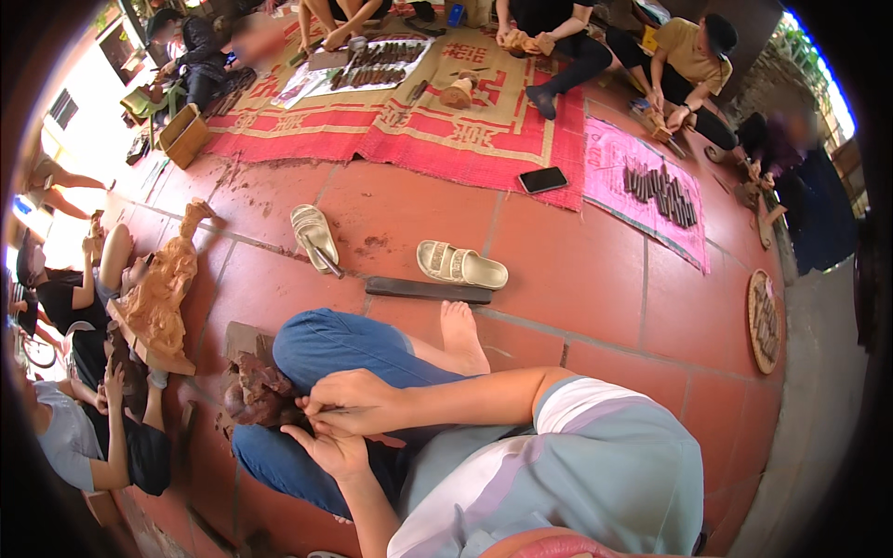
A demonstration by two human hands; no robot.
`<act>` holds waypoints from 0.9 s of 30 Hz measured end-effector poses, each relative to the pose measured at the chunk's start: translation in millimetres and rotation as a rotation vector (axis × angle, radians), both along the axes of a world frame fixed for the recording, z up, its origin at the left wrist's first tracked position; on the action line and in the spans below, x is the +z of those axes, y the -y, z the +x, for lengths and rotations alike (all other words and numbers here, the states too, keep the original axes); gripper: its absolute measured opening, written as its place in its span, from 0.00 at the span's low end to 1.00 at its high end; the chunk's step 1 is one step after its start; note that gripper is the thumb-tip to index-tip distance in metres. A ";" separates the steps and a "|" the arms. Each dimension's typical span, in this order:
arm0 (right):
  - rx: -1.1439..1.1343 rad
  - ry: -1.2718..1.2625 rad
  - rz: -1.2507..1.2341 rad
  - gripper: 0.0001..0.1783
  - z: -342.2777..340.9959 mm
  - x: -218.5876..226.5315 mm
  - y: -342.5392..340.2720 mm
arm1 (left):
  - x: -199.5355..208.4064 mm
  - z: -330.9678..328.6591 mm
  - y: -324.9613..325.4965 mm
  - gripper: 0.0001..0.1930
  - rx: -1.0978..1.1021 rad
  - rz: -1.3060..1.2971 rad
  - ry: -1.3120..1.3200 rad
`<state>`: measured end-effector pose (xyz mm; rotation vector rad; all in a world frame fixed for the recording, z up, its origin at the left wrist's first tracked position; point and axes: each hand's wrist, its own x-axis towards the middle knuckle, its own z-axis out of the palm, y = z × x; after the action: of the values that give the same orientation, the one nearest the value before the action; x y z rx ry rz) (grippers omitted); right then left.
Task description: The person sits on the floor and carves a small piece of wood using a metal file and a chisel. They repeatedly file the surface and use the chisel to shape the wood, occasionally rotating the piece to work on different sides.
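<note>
A dark carving (253, 395) is sitting between the person's bent knees (305, 339), which are probably helping to steady it. Beside it, the right hand (358, 402) is curling its fingers and the left hand (330, 451) is spreading its thumb; whether either is gripping something cannot be told. Farther out, sandals (462, 265) are lying near a bare foot (460, 337), likely set aside for sitting.

Daylight overexposes the left; fisheye bends edges.
</note>
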<state>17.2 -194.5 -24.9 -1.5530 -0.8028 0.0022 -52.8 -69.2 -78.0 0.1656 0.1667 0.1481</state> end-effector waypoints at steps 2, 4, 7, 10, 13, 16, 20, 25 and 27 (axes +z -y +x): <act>-0.038 0.019 -0.013 0.06 7.3 -8.0 -8.3 | 7.0 1.4 2.9 0.25 0.053 -0.005 -0.100; 0.004 -0.012 0.003 0.07 4.4 -13.1 -9.0 | -5.9 -4.0 -7.3 0.25 0.027 -0.065 -0.015; 0.101 -0.110 0.046 0.07 -5.2 -5.6 -4.6 | -27.0 -6.7 -20.6 0.24 -0.107 -0.114 0.174; -0.010 0.021 0.053 0.07 -0.7 -4.4 -4.3 | 0.0 0.2 -1.6 0.23 0.028 0.008 -0.028; -0.004 -0.048 0.050 0.06 2.3 -14.0 -11.3 | 2.3 -2.4 -2.0 0.23 0.089 -0.010 -0.112; 0.037 -0.030 -0.066 0.06 -3.5 -8.1 -6.2 | -21.6 -3.9 -18.4 0.24 -0.077 -0.087 0.149; 0.050 -0.133 0.077 0.06 -2.7 -2.5 -6.7 | -8.1 -1.9 -9.6 0.25 0.013 -0.063 0.065; 0.039 0.000 0.004 0.06 -3.8 1.1 -7.9 | 9.6 4.0 -2.1 0.24 0.081 -0.039 -0.145; 0.083 0.014 0.026 0.06 -7.7 0.1 -5.4 | -11.6 0.4 -8.5 0.24 0.057 -0.030 -0.004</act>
<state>9.5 -189.1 -24.8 -1.4957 -0.8750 0.0419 -52.3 -60.7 -89.6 0.1312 0.1777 0.2020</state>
